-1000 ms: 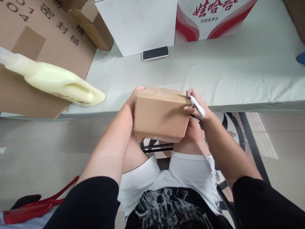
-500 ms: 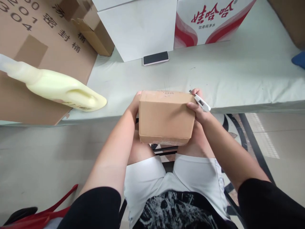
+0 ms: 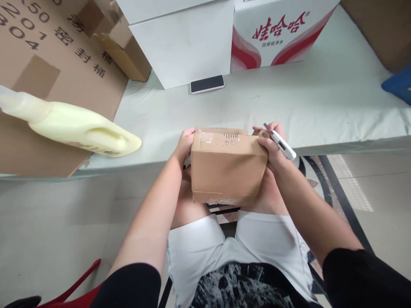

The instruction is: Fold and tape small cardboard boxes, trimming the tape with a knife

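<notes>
A small brown cardboard box [image 3: 229,171] is held above my knees, at the table's near edge. Clear tape and printed marks show along its upper face. My left hand [image 3: 186,143] grips its left end, the fingertips on the top corner. At the right end, my right hand [image 3: 272,145] presses its thumb on the box and also keeps hold of a white box cutter [image 3: 282,145], whose blade tip points up and left. Behind the top edge a strip of cardboard flap stands up. The inside of the box is out of sight.
A phone [image 3: 207,84] lies on the cloth-covered table [image 3: 302,102] before a white box [image 3: 186,51] and a red-and-white carton [image 3: 272,38]. On the left, a pale yellow bottle [image 3: 86,128] is in front of a large carton [image 3: 32,141]. A blue object [image 3: 398,85] is at right.
The box has shifted slightly right and down in view. Its far flap now stands apart from the top edge, and my right fingers have moved behind that edge with the cutter.
</notes>
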`<state>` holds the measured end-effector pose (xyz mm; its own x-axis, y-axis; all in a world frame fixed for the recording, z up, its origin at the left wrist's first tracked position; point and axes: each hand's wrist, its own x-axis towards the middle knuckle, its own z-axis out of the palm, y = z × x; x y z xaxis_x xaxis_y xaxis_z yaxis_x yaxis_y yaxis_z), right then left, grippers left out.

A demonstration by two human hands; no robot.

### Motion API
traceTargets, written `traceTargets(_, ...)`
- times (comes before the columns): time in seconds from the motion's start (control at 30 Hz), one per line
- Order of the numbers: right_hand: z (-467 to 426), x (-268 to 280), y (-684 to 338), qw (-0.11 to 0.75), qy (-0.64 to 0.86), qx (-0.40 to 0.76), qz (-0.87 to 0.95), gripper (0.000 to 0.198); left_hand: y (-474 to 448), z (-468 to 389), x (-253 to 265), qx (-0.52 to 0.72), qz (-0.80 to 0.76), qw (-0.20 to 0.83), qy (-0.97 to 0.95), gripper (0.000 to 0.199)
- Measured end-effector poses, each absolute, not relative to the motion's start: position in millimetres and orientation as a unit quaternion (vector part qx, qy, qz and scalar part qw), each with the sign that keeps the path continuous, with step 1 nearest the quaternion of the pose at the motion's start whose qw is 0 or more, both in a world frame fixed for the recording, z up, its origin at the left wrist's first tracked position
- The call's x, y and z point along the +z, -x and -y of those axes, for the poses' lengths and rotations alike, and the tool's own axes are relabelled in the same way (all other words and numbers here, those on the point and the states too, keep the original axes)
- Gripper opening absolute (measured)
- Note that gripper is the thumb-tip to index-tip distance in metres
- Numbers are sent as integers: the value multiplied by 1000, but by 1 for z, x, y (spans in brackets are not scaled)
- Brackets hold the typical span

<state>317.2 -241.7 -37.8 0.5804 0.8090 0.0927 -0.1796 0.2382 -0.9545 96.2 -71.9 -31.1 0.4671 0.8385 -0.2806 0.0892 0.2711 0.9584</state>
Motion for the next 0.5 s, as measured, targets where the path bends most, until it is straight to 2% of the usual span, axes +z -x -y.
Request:
traceTargets(0.13,246,-27,-317,733,515,343,281,56,-94,78,-31,333,-444,634,-539,18)
traceTargets(0.2,251,-22,-318,737,513,348,269,56,-90,86,-28,334,-433,636,-544,26)
traceTargets(0.3,260,-14,-318,722,496,365,316,48,-77,107,-16,262,-398,692,-542,35)
traceTargets(0.33,264,-11,-317,717,491,374,324,46,-72,116,-9,241,-389,709,-536,43)
traceTargets(0.43,275,4,-314,715,491,391,310,42,-53,140,13,165,-384,754,-507,85)
traceTargets(0.5,281,18,-311,717,491,385,311,38,-39,153,26,189,-379,770,-477,93)
